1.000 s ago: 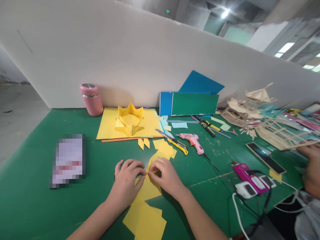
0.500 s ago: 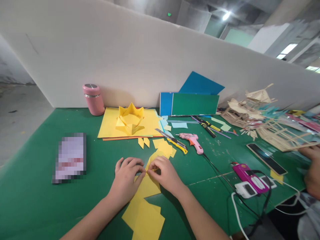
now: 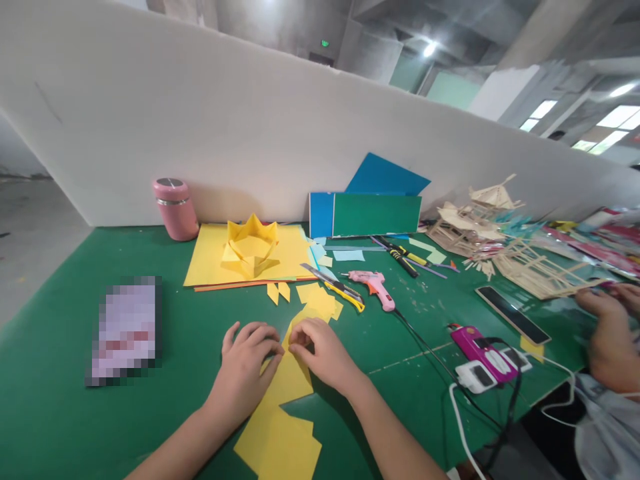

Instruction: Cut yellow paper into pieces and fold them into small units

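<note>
My left hand (image 3: 250, 363) and my right hand (image 3: 320, 350) meet fingertip to fingertip over loose yellow paper squares (image 3: 287, 437). Thumb and fingers of each are pinched on a small piece of yellow paper, mostly hidden by the fingers and hard to tell from the yellow behind. Beyond the hands lie more yellow paper pieces (image 3: 317, 301) and two small folded diamond shapes (image 3: 273, 294). A folded yellow paper ring with pointed tips (image 3: 254, 268) sits on a stack of yellow sheets (image 3: 200, 263).
A box cutter (image 3: 345, 293) and a pink glue gun (image 3: 374, 285) lie ahead to the right. Farther right are a magenta power strip (image 3: 483, 350), a phone (image 3: 513, 313), stick models (image 3: 540, 267) and another person's hand (image 3: 603, 307). A pink flask (image 3: 177, 213) stands back left.
The whole view has shifted, so the table's things appear slightly left and lower. My fingertips have drawn slightly apart. At far right, more of the other person's hands shows.
</note>
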A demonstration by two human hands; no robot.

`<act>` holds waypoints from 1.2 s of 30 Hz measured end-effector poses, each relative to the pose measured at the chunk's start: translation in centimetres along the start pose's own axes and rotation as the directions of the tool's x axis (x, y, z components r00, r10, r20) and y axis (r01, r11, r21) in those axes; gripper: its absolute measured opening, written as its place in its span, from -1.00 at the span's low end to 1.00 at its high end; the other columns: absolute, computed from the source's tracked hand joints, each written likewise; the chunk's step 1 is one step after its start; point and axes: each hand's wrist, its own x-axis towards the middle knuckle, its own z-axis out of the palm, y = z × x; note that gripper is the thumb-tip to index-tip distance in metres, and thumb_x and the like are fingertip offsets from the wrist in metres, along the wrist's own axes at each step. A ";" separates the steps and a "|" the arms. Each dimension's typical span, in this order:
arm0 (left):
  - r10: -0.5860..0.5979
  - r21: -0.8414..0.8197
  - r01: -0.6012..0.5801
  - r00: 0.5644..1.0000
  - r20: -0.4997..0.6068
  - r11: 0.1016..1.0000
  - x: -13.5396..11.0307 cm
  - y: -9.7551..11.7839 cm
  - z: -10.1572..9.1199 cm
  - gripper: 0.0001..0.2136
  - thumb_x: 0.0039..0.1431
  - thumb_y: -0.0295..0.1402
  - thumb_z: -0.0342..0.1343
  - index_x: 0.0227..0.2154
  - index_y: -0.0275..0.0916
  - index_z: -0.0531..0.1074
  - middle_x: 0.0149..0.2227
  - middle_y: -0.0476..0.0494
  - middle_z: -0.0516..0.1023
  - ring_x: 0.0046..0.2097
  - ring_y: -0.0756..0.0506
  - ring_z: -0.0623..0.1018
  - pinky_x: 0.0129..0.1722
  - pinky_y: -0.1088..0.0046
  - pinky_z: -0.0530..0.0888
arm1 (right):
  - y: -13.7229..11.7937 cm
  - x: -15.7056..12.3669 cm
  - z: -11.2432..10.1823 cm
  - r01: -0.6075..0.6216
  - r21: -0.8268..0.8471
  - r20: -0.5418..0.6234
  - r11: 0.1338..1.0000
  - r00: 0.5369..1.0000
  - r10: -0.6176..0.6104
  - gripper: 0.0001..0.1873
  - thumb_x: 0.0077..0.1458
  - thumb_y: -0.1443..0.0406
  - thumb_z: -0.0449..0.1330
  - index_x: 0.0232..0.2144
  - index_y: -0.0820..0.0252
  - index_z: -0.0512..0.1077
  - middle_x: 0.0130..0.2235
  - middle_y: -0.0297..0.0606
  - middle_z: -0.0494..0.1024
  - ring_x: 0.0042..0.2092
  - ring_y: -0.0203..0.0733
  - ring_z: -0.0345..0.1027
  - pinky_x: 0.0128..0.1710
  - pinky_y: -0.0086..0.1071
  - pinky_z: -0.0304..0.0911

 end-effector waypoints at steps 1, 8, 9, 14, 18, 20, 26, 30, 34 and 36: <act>0.022 -0.003 -0.022 1.000 0.001 1.000 0.0 0.0 0.0 -0.81 0.17 -0.46 -0.02 -0.45 -0.13 0.46 -0.22 -0.06 0.57 -0.01 -0.24 0.46 0.08 -0.11 0.14 | 0.1 -0.1 -0.1 0.001 0.000 0.002 1.000 1.000 -0.001 -0.77 -0.01 0.56 0.19 -0.48 0.16 0.31 -0.44 -0.38 0.38 -0.32 -0.21 0.27 -0.32 -0.37 0.17; 0.142 -0.005 -0.142 0.989 0.039 0.990 -0.1 -0.6 0.2 -0.76 0.21 -0.51 -0.11 -0.40 -0.14 0.44 -0.20 -0.05 0.61 0.09 -0.21 0.43 0.16 -0.01 0.11 | 0.8 -0.4 -1.1 0.030 -0.040 -0.016 0.999 0.999 -0.030 -0.74 0.00 0.61 0.12 -0.48 0.15 0.31 -0.40 -0.35 0.42 -0.28 -0.18 0.28 -0.26 -0.34 0.16; 0.145 -0.003 -0.145 0.988 0.047 0.989 -0.1 -0.7 0.1 -0.76 0.21 -0.51 -0.11 -0.39 -0.13 0.44 -0.20 -0.05 0.61 0.09 -0.21 0.44 0.16 -0.03 0.11 | 0.8 -0.4 -1.2 0.024 -0.047 -0.016 0.999 1.000 -0.024 -0.73 0.00 0.61 0.12 -0.49 0.15 0.32 -0.40 -0.35 0.43 -0.28 -0.18 0.28 -0.26 -0.33 0.16; 0.163 -0.012 -0.163 0.984 0.066 0.987 -0.2 -0.9 -0.1 -0.74 0.23 -0.50 -0.14 -0.34 -0.11 0.45 -0.18 -0.03 0.61 0.07 -0.21 0.46 0.15 -0.08 0.13 | 1.1 -0.6 -1.6 0.017 -0.047 0.004 0.999 1.000 -0.017 -0.71 -0.01 0.63 0.09 -0.48 0.16 0.34 -0.38 -0.34 0.46 -0.26 -0.17 0.31 -0.22 -0.31 0.16; 0.171 -0.021 -0.170 0.985 0.039 0.985 -0.4 -1.0 0.1 -0.71 0.20 -0.55 -0.15 -0.34 -0.13 0.46 -0.18 -0.06 0.61 0.07 -0.18 0.46 0.18 -0.04 0.12 | 1.6 -0.8 -2.0 0.036 -0.068 -0.003 0.997 0.999 -0.036 -0.71 0.01 0.63 0.08 -0.49 0.16 0.37 -0.37 -0.32 0.48 -0.25 -0.16 0.33 -0.20 -0.29 0.17; 0.178 -0.040 -0.177 0.984 0.019 0.983 -0.4 -0.9 0.1 -0.69 0.17 -0.58 -0.16 -0.35 -0.14 0.46 -0.19 -0.08 0.61 0.05 -0.17 0.47 0.17 -0.02 0.15 | 1.7 -0.9 -2.0 0.070 -0.102 -0.016 0.992 0.997 -0.072 -0.72 0.04 0.61 0.07 -0.49 0.15 0.38 -0.38 -0.31 0.48 -0.26 -0.15 0.33 -0.21 -0.28 0.17; 0.272 -0.136 -0.271 0.962 -0.015 0.953 -0.2 -0.7 -0.5 -0.73 0.17 -0.59 -0.15 -0.38 -0.20 0.44 -0.25 -0.14 0.57 -0.20 -0.10 0.55 -0.17 0.37 0.48 | 0.5 -1.4 -1.4 0.252 -0.112 -0.110 0.961 0.958 -0.264 -0.75 0.08 0.53 0.01 -0.41 0.14 0.40 -0.37 -0.26 0.48 -0.27 -0.17 0.33 -0.28 -0.32 0.20; 0.327 -0.129 -0.321 0.944 0.028 0.938 0.0 -0.8 -0.9 -0.71 0.19 -0.60 -0.15 -0.42 -0.20 0.45 -0.35 -0.12 0.54 -0.30 -0.08 0.51 -0.29 0.44 0.47 | -1.2 -1.9 -1.0 0.486 -0.044 0.175 0.873 0.864 -0.472 -0.80 0.09 0.42 0.04 -0.41 0.11 0.43 -0.44 -0.31 0.53 -0.37 -0.22 0.36 -0.35 -0.36 0.18; 0.385 -0.075 -0.378 0.917 0.109 0.923 0.2 -1.0 -1.3 -0.70 0.15 -0.62 -0.12 -0.47 -0.20 0.47 -0.43 -0.11 0.52 -0.34 -0.10 0.49 -0.31 0.39 0.45 | -1.8 -2.2 -0.9 0.513 -0.002 0.234 0.858 0.835 -0.499 -0.77 0.12 0.33 0.02 -0.53 0.10 0.40 -0.37 -0.31 0.60 -0.34 -0.22 0.42 -0.36 -0.37 0.21; 0.414 -0.064 -0.409 0.901 0.132 0.910 0.4 -1.0 -1.4 -0.68 0.16 -0.62 -0.14 -0.49 -0.20 0.46 -0.39 -0.12 0.55 -0.29 -0.11 0.51 -0.25 0.36 0.46 | -1.7 -2.3 -0.9 0.491 0.022 0.246 0.871 0.842 -0.480 -0.73 0.11 0.32 0.02 -0.60 0.09 0.37 -0.38 -0.32 0.60 -0.34 -0.23 0.44 -0.36 -0.39 0.23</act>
